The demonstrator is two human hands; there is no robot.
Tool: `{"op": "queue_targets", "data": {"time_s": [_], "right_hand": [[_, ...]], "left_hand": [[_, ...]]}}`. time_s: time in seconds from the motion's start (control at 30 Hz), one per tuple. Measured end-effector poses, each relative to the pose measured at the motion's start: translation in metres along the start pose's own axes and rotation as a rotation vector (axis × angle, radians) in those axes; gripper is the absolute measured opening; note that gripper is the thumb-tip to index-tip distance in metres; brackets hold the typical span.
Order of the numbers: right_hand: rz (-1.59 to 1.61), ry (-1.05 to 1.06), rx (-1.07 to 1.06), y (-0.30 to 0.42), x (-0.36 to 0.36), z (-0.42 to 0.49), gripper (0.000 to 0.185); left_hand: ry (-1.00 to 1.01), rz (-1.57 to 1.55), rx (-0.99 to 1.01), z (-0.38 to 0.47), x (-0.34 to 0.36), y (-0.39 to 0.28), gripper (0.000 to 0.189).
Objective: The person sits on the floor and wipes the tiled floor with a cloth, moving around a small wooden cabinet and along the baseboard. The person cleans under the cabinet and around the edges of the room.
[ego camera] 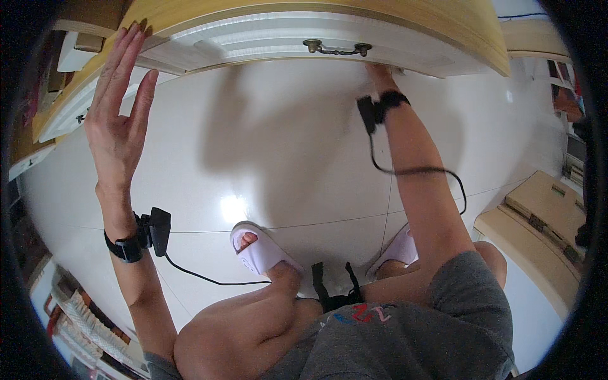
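Observation:
My left hand [116, 95] is raised with its fingers held out straight and nothing in it. Its fingertips overlap the yellow wooden edge [180, 23] of a cabinet, though I cannot tell whether they touch it. Below that edge is a white drawer front [256, 40] with a dark metal bail handle [337, 48]. My right hand [380, 77] reaches beneath the drawer front, to the right of the handle. Its fingers are hidden there, so whatever they hold or touch cannot be seen. Each wrist wears a black strap with a small cabled device.
Glossy pale floor tiles [304, 190] lie under my feet, which wear lilac slippers [259, 249]. A brown cardboard box [546, 209] rests on a surface at the right. Another white drawer front [71, 114] is at the left. Woven baskets [85, 327] appear at the lower left.

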State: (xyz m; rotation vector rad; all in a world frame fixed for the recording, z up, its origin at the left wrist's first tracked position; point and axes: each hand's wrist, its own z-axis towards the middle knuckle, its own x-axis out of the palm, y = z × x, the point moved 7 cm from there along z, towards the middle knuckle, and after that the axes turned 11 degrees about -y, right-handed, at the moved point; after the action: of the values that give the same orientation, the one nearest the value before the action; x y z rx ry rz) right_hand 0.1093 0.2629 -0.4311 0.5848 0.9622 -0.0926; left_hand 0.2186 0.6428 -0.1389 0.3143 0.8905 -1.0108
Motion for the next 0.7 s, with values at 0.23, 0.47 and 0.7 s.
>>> {"op": "queue_targets", "data": {"time_s": [0.23, 0.47, 0.7], "right_hand": [[-0.157, 0.606, -0.041, 0.106, 0.053, -0.011, 0.024], [0.11, 0.511, -0.474, 0.134, 0.037, -0.016, 0.02], [-0.057, -0.133, -0.445, 0.197, 0.013, -0.018, 0.03]], "left_hand": [[-0.071, -0.11, -0.121, 0.004, 0.008, 0.003, 0.034], [-0.124, -0.011, -0.144, 0.018, -0.005, 0.002, 0.032], [-0.165, -0.046, -0.095, 0.015, -0.006, 0.011, 0.032]]}}
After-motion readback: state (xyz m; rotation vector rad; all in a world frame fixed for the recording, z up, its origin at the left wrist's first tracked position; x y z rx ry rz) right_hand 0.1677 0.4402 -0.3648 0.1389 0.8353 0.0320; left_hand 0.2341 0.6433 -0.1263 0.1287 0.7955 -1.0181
